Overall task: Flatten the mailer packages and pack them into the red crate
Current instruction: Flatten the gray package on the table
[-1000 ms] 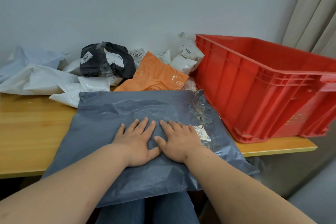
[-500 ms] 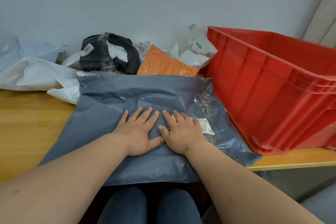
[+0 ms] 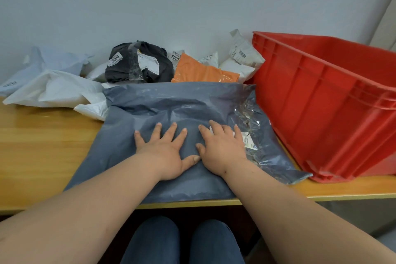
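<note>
A large grey mailer (image 3: 171, 105) lies flat on the wooden table (image 3: 42, 148), its near edge at the table's front. My left hand (image 3: 165, 150) and my right hand (image 3: 222, 148) press down on its middle side by side, palms flat, fingers spread and straight. A white label and clear tape show just right of my right hand. The red crate (image 3: 321, 113) stands right of the mailer, touching its right edge. Behind the grey mailer lie an orange mailer (image 3: 201, 73), a black mailer (image 3: 137, 66) and several white ones (image 3: 53, 90).
A pale wall runs close behind the pile of mailers. A curtain edge (image 3: 385, 19) hangs at the far right behind the crate. My knees in blue jeans (image 3: 182, 242) sit under the table's front edge. Bare wood lies left of the grey mailer.
The grey mailer has slid away from me, its near edge now on the table instead of hanging over it. Both hands moved with it and spread their fingers wider.
</note>
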Action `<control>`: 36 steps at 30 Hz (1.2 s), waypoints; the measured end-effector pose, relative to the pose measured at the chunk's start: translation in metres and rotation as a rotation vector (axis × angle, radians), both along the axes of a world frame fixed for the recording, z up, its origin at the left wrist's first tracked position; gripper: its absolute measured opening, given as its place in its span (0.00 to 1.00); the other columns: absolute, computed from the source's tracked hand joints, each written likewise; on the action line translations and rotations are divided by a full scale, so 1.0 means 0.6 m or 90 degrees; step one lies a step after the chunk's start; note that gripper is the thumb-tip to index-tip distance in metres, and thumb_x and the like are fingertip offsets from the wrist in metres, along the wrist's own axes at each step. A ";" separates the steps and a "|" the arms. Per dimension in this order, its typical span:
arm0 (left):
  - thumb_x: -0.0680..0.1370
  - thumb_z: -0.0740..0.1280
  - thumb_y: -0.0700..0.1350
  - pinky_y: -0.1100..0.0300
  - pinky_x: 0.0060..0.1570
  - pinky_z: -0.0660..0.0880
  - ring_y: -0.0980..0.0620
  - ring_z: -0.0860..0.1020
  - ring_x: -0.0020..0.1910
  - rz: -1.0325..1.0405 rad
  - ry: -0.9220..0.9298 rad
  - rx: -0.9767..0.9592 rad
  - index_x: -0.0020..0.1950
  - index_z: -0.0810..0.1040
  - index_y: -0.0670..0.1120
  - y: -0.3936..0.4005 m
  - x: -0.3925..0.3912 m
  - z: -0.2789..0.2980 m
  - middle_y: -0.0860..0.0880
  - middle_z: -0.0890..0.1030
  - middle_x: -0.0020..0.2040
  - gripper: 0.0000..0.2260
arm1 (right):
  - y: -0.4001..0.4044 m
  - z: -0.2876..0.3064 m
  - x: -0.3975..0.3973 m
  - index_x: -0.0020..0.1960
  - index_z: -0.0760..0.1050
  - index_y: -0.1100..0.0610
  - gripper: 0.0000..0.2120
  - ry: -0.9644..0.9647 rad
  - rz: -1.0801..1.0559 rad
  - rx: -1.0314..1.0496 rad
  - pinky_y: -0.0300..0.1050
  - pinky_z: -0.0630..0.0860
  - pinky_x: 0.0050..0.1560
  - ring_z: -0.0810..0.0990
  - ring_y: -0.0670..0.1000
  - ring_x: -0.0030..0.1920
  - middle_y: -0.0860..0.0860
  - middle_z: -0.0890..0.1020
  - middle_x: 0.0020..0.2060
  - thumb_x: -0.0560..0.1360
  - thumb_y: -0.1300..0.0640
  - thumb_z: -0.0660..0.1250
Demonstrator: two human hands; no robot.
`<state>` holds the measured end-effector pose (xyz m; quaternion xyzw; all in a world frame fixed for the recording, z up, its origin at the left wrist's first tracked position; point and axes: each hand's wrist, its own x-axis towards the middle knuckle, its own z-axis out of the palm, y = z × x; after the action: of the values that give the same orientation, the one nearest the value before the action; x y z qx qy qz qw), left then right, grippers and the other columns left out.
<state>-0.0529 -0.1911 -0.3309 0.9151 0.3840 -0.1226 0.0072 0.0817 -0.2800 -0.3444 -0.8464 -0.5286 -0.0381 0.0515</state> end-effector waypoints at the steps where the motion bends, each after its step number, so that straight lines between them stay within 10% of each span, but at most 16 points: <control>1: 0.71 0.43 0.78 0.27 0.69 0.41 0.45 0.35 0.78 0.021 0.008 -0.009 0.77 0.35 0.63 -0.004 -0.011 0.003 0.57 0.35 0.79 0.40 | -0.006 0.003 -0.012 0.78 0.56 0.45 0.27 0.012 0.005 0.015 0.63 0.42 0.77 0.53 0.57 0.78 0.51 0.54 0.80 0.81 0.41 0.54; 16: 0.64 0.44 0.82 0.26 0.68 0.42 0.42 0.35 0.78 0.210 -0.072 -0.120 0.76 0.34 0.65 0.018 -0.091 -0.025 0.59 0.35 0.79 0.45 | -0.035 -0.028 -0.046 0.79 0.42 0.38 0.37 0.079 -0.013 -0.130 0.67 0.35 0.74 0.36 0.54 0.79 0.44 0.39 0.80 0.75 0.25 0.40; 26: 0.72 0.43 0.76 0.32 0.72 0.42 0.49 0.37 0.79 0.047 -0.086 -0.060 0.78 0.41 0.64 -0.026 -0.073 -0.043 0.59 0.37 0.79 0.37 | -0.031 -0.013 -0.053 0.79 0.53 0.43 0.31 -0.078 0.024 -0.054 0.65 0.38 0.75 0.45 0.59 0.79 0.50 0.45 0.81 0.79 0.32 0.45; 36: 0.70 0.41 0.78 0.33 0.72 0.42 0.49 0.37 0.78 0.031 -0.086 -0.038 0.78 0.39 0.65 -0.015 -0.072 -0.051 0.60 0.36 0.79 0.39 | -0.068 -0.038 -0.044 0.80 0.44 0.39 0.35 0.070 -0.026 -0.096 0.68 0.34 0.74 0.38 0.56 0.80 0.47 0.42 0.81 0.76 0.26 0.39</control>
<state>-0.0963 -0.2002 -0.3612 0.9112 0.4007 -0.0719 0.0632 0.0551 -0.3210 -0.3671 -0.8592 -0.5092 0.0472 0.0155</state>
